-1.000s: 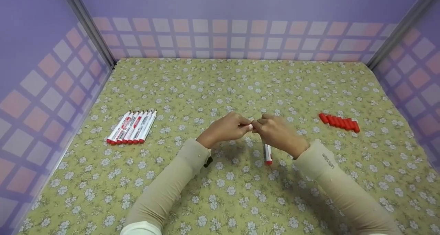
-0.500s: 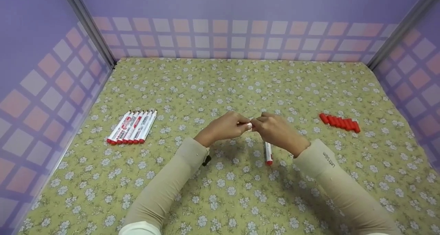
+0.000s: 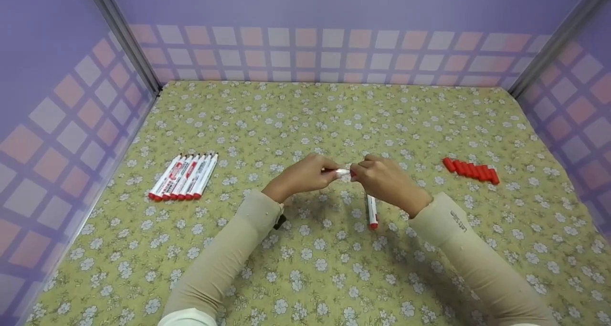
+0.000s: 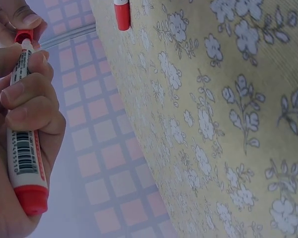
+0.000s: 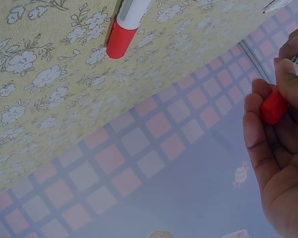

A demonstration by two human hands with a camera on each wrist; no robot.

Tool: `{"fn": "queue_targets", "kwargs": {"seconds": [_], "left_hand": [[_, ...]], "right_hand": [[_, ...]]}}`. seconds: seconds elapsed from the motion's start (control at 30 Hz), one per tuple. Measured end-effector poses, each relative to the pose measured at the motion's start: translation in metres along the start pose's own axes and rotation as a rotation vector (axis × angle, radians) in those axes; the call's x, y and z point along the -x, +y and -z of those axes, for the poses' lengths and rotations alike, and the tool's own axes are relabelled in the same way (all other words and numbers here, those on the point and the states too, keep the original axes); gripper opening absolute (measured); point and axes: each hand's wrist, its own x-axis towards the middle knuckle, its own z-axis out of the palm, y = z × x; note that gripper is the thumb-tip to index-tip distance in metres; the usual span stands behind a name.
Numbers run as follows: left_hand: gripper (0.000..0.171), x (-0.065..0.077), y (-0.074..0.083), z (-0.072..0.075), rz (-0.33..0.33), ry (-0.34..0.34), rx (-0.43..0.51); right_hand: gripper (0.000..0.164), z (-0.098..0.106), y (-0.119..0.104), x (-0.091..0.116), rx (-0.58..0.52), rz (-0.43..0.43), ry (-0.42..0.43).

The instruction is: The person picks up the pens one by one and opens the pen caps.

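My left hand (image 3: 305, 175) grips a white whiteboard marker (image 4: 25, 153) with a barcode and a red end plug, its fingers curled round the barrel. My right hand (image 3: 389, 185) pinches a red marker cap (image 5: 274, 106) between thumb and fingers. In the left wrist view the marker's narrow white nose points into the cap's open mouth, right at its rim. A short white stretch of marker shows between the hands in the head view. Below the right hand, another white marker (image 3: 372, 212) lies on the cloth, its red end towards me and its far part hidden by that hand.
Several uncapped markers (image 3: 184, 178) lie side by side at the left, dark tips pointing away, red ends towards me. At the right lies a row of several red caps (image 3: 471, 169). A flowered cloth (image 3: 296, 278) covers the table; purple checked walls (image 3: 305, 54) stand behind and at both sides.
My left hand has shifted a little left with the marker, drawing its nose back from the cap in my right hand. The right hand has barely moved.
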Motion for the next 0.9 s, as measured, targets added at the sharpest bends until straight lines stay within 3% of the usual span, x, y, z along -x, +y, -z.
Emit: {"fn": "queue_targets", "kwargs": {"seconds": [0.3, 0.73, 0.9], "left_hand": [[0.035, 0.008, -0.007, 0.01, 0.048, 0.004, 0.01], [0.035, 0.029, -0.039, 0.031, 0.114, 0.094, 0.047], [0.035, 0.036, -0.048, 0.041, 0.134, 0.127, 0.007]], "right_hand": [[0.015, 0.003, 0.002, 0.0, -0.019, -0.01, -0.006], [0.013, 0.001, 0.003, 0.003, -0.05, -0.015, -0.002], [0.013, 0.001, 0.003, 0.004, -0.05, -0.012, -0.008]]}}
